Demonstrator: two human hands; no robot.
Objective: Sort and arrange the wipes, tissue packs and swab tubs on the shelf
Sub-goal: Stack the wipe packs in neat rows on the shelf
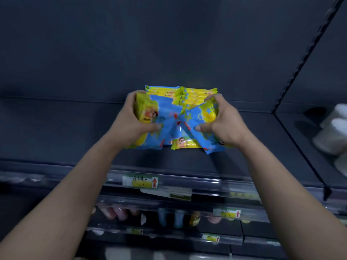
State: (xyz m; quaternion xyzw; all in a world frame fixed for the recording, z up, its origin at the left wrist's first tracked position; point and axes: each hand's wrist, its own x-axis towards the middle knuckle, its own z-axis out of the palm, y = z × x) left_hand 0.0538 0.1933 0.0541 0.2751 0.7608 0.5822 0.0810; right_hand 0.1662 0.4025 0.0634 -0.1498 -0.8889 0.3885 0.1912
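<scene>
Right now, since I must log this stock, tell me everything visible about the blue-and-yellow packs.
The blue-and-yellow packs are glossy, soft plastic wrappers printed with a cartoon figure, stars and red marks. They sit bunched on the dark shelf, a row stacked behind. The left hand grips the left bundle; the right hand grips the tilted right one.

Shop aisle, dark grey metal shelf, clear plastic price rail on its front, yellow price tags with red arrows at centre and lower right, slotted dark metal upright upper right
</scene>
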